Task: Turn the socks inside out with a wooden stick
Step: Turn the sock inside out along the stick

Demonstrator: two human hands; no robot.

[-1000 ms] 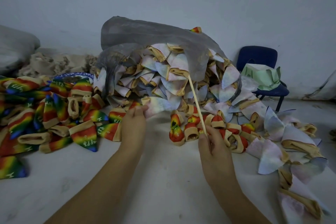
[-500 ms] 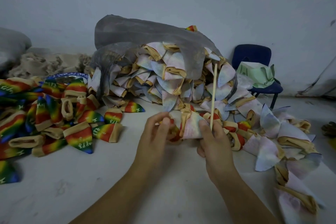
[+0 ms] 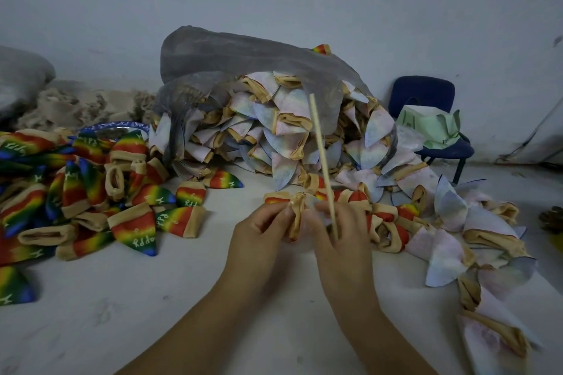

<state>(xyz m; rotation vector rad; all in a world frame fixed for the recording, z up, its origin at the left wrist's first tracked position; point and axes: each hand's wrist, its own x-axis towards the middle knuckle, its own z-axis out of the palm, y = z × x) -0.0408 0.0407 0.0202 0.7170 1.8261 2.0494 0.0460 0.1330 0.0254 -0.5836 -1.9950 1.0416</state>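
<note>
Both hands meet at the middle of the white floor. My left hand (image 3: 262, 231) and my right hand (image 3: 341, 237) pinch the tan cuff of one pale sock (image 3: 297, 213) between them. My right hand also holds a thin wooden stick (image 3: 321, 155), which points up and slightly left. Behind them a grey plastic bag (image 3: 243, 58) spills a heap of pale inside-out socks (image 3: 283, 137). A pile of rainbow socks (image 3: 91, 189) lies to the left.
More pale socks (image 3: 457, 240) trail along the floor to the right and front right. A blue chair (image 3: 426, 100) with a green bag (image 3: 432, 128) stands at the back right by the wall. Beige fluff (image 3: 76, 103) lies at the back left.
My left hand took a pale sock from the heap and brought it to my right hand. Both hands now pinch its cuff, and the stick has swung from tilted left to nearly upright.
</note>
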